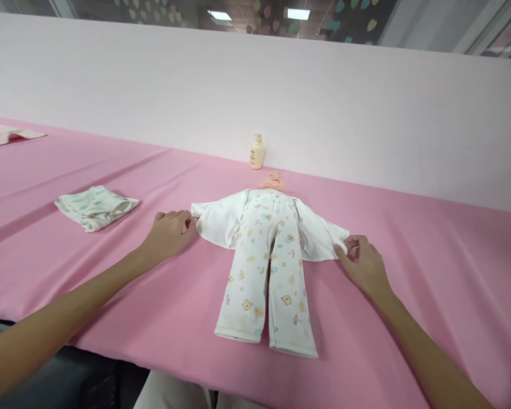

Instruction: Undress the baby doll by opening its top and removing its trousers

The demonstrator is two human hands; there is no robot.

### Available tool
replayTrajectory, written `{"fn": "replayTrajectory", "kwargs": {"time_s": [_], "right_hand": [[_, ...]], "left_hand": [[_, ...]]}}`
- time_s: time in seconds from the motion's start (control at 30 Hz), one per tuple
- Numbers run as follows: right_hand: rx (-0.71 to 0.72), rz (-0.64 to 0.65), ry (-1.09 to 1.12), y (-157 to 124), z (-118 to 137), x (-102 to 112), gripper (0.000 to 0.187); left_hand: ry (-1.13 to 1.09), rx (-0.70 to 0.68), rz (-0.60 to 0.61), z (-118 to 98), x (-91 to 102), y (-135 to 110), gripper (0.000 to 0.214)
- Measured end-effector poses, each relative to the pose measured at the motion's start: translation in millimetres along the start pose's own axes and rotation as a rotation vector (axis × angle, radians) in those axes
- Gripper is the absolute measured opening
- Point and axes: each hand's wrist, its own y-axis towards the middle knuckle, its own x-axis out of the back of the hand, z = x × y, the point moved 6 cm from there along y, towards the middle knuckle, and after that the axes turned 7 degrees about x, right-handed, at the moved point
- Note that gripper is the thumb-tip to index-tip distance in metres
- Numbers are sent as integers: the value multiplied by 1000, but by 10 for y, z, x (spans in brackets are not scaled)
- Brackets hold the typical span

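Head view: baby doll in white jacket, bear-print trousers, lies between hands. Left hand pinches one sleeve cuff; right hand pinches other. Folded garment beyond left hand. Lotion bottle behind doll, by pale wall. Pink tablecloth underneath.

Doll flat on its back on the pink table, head toward the wall. White jacket spread open, sleeves out to both sides. Bear-print trousers laid over the doll's body, legs straight, cuffs near the table's front edge.
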Motion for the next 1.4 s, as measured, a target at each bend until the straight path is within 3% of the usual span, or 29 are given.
{"fn": "replayTrajectory", "kwargs": {"time_s": [0.1, 0.17, 0.27, 0.37, 0.43, 0.53, 0.63, 0.73, 0.9, 1.03, 1.17, 1.3, 1.4], "right_hand": [[96, -85, -38, 198, 135, -24, 50], [93, -40, -12, 442, 233, -118, 55], [-10, 157, 125, 892, 362, -353, 57], [-144, 378, 240, 1260, 436, -585, 57], [-225, 487, 304, 1411, 435, -695, 59], [-302, 585, 412, 1520, 394, -805, 60], [-298, 599, 487, 1599, 324, -876, 52], [-240, 558, 508, 1712, 210, -935, 44], [-209, 355, 488, 1894, -56, -967, 45], [-200, 244, 271, 1873, -105, -958, 40], [-172, 221, 121, 1685, 19, -839, 31], [-181, 212, 112, 1311, 59, -506, 36], [-201, 301, 116, 903, 6, -280, 42]], "left_hand": [[-103, -61, -61, -228, 47, 217, 25], [-190, -83, -22, -411, -23, 471, 33], [-321, -23, 136, -666, -256, 939, 46], [-364, 126, 326, -820, -543, 1359, 62], [-387, 184, 407, -877, -686, 1559, 71], [-434, 163, 500, -933, -828, 1734, 78], [-454, 180, 528, -908, -902, 1797, 79], [-452, 227, 427, -840, -909, 1824, 80], [-463, 173, 308, -809, -932, 1854, 58], [-418, 141, 199, -796, -897, 1911, 42], [-322, 118, 48, -714, -724, 1885, 36], [-284, 146, 106, -454, -590, 1638, 44], [-307, 119, 139, -230, -503, 1332, 44]]}}
